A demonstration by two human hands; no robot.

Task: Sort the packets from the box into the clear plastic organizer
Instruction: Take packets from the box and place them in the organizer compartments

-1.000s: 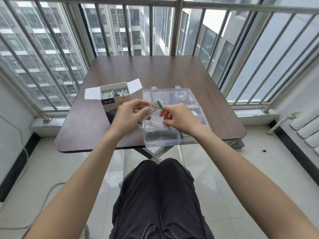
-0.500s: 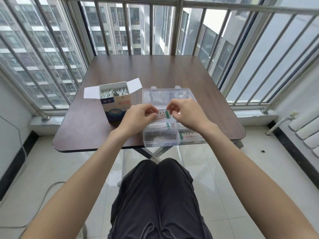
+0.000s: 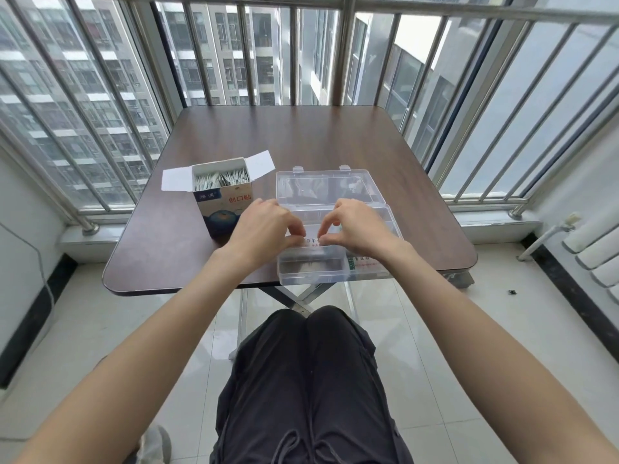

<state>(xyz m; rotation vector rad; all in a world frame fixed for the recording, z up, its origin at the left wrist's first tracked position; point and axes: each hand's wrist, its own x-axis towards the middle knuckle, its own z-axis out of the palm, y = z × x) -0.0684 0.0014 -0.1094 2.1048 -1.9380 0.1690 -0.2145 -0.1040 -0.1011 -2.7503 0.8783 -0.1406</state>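
Over the clear organizer (image 3: 311, 269), left hand (image 3: 264, 229) and right hand (image 3: 355, 229), fingers pinched on one packet (image 3: 312, 242).

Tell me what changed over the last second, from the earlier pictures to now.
Both hands carried the packet from above the organizer's near-left part down into the clear organizer. The left hand and right hand still pinch it, now low inside a left compartment. The open box of packets, the organizer and the table stayed where they were.
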